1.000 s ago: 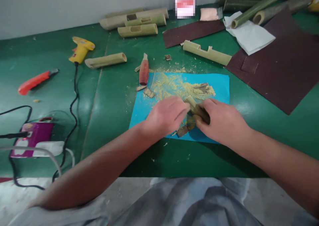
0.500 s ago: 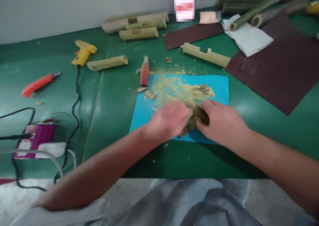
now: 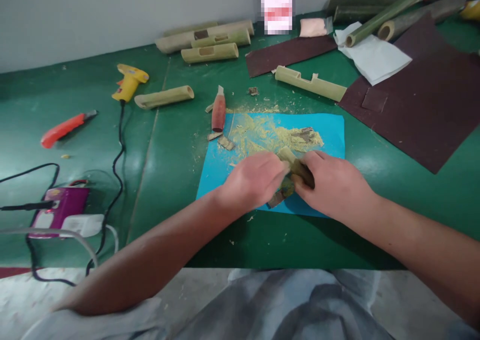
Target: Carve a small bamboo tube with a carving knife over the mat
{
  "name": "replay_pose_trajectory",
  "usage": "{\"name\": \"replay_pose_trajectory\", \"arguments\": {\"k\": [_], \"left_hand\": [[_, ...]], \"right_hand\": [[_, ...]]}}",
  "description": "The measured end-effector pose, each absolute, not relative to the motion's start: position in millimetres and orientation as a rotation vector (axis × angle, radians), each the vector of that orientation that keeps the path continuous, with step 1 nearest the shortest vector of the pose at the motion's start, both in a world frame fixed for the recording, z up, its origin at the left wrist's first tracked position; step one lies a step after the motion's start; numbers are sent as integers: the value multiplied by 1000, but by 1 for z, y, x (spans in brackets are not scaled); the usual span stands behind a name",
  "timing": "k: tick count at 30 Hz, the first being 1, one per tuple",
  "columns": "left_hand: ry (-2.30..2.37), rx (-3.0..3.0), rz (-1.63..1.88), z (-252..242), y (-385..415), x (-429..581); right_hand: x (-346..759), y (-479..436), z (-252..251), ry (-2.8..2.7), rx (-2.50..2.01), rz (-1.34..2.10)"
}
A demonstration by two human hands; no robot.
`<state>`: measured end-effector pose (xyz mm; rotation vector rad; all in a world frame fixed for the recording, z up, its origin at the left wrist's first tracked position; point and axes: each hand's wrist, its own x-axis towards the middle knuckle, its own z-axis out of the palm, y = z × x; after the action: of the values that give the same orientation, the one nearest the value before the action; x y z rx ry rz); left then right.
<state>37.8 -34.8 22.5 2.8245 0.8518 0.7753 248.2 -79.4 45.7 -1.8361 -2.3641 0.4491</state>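
Over the blue sheet [image 3: 213, 175], my right hand [image 3: 335, 182] grips a short bamboo piece [image 3: 288, 154], its thumb below and fingers on top. My left hand [image 3: 257, 179] is closed and slightly blurred, its fingertips pressed against the near side of that bamboo. Whatever lies between those fingertips is hidden. Beneath the hands lies a brown bamboo scrap [image 3: 275, 200]. Yellowish shavings [image 3: 258, 130] cover the upper part of the sheet, with a flat bamboo chip [image 3: 305, 135] among them. A wooden-handled chisel [image 3: 218, 114] rests at the sheet's upper left corner.
To the left lie a red utility knife [image 3: 63, 130], a yellow glue gun [image 3: 129, 82] and a purple power adapter [image 3: 62, 207] with cables. Cut bamboo tubes [image 3: 210, 53] line the wall. Brown sandpaper [image 3: 420, 105] and white paper [image 3: 375, 57] are at right.
Both hands stay at almost the same spot on the bamboo piece. The view has turned slightly, so objects at the left appear a little further right.
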Motion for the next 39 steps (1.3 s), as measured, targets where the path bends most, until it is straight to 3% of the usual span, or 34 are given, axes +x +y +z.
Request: {"name": "replay_pose_trajectory", "arguments": {"k": [39], "left_hand": [[933,2786,795,23,-32,36]], "right_hand": [[250,-79,46,-2340,-1838,459]]}}
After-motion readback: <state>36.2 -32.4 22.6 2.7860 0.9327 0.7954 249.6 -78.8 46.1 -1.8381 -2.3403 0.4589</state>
